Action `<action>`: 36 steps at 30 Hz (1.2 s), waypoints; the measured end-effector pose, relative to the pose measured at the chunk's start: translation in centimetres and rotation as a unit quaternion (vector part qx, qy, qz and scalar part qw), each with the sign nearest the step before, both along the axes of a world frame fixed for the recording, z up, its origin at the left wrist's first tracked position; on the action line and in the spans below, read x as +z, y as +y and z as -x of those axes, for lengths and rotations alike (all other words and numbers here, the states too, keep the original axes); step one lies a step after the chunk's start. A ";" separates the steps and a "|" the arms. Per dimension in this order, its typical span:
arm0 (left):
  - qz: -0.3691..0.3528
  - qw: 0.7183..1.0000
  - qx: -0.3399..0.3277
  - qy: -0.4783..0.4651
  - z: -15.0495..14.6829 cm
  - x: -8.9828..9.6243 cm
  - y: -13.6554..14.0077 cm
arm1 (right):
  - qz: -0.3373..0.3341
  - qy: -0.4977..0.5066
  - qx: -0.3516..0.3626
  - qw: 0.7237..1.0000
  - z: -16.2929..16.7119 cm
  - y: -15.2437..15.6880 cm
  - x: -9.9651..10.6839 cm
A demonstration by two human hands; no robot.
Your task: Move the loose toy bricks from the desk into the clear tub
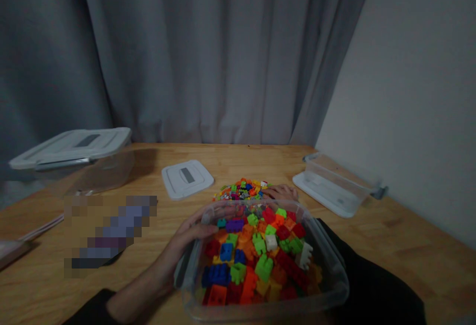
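In the head view, a clear plastic tub point(336, 270) filled with small bright building blocks point(260, 258) sits at the lower centre of the frame on a light wooden table point(409, 245). The left hand point(189, 238) grips the tub's left rim, fingers curled over the edge and closed on it. The right hand point(281, 192) lies just beyond the tub's far rim, touching a small loose heap of coloured blocks point(241, 189) on the table; most of it is hidden, so I cannot tell whether its fingers are spread or closed. A white rectangular lid point(187, 178) lies flat left of the heap. At mid-right stands an empty clear container on a white lid point(336, 184). At mid-left is a larger clear bin with a grey lid point(74, 154).
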State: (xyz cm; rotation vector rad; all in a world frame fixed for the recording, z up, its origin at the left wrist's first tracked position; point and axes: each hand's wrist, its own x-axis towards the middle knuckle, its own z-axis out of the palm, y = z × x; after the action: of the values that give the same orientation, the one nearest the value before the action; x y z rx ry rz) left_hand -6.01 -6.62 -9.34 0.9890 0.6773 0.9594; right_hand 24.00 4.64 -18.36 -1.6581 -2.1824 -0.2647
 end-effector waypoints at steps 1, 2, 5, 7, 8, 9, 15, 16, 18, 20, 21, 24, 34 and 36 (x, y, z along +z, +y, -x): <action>-0.003 1.000 -0.002 0.002 0.0 0.0 0.0 | 0.001 0.004 0.004 1.000 0.0 0.0 0.0; -0.006 1.000 -0.004 0.002 0.0 0.1 0.0 | 0.000 0.011 0.008 1.000 0.0 0.0 0.1; -0.005 1.000 -0.009 0.002 0.1 0.1 0.0 | -0.006 0.039 0.023 0.999 0.1 -0.2 0.3; -0.003 1.000 -0.005 0.005 0.2 0.1 0.0 | 0.000 0.054 0.030 0.998 0.1 -0.3 0.5; -0.001 1.000 -0.002 0.007 0.2 0.1 0.0 | 0.007 0.061 0.031 0.998 0.1 -0.4 0.6; -0.001 1.000 -0.001 0.008 0.2 0.1 0.0 | 0.014 0.069 0.031 0.997 0.0 -0.4 0.7; -0.010 0.998 -0.052 -0.022 0.0 -0.2 0.1 | 0.016 0.150 0.042 0.988 -0.4 -0.4 1.1; -0.010 0.998 -0.053 -0.020 0.0 -0.2 0.1 | 0.013 0.180 0.050 0.982 -0.4 -0.6 1.4; -0.010 0.999 -0.052 -0.013 0.0 -0.3 0.1 | 0.009 0.227 0.068 0.971 -0.6 -1.1 2.1; -0.017 0.999 -0.050 -0.009 0.1 -0.3 0.1 | 0.021 0.274 0.084 0.958 -0.8 -1.8 3.0; -0.023 0.999 -0.048 -0.005 0.1 -0.3 0.1 | 0.034 0.318 0.093 0.943 -1.0 -2.1 3.6; -0.024 0.999 -0.034 0.014 0.1 0.0 0.2 | 0.092 0.453 0.117 0.879 -1.6 -3.1 5.1; -0.024 0.999 -0.026 0.022 0.0 0.3 0.2 | 0.296 0.612 0.226 0.698 -2.0 -6.5 7.9; -0.034 0.999 -0.022 0.027 0.0 0.2 0.1 | 0.304 0.582 0.246 0.712 -2.1 -6.9 8.2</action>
State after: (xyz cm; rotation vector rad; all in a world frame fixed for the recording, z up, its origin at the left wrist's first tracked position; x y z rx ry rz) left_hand -5.97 -6.49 -9.11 1.0883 0.6690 0.9245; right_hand 26.13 -2.29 -10.12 -0.8541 -1.5349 1.3977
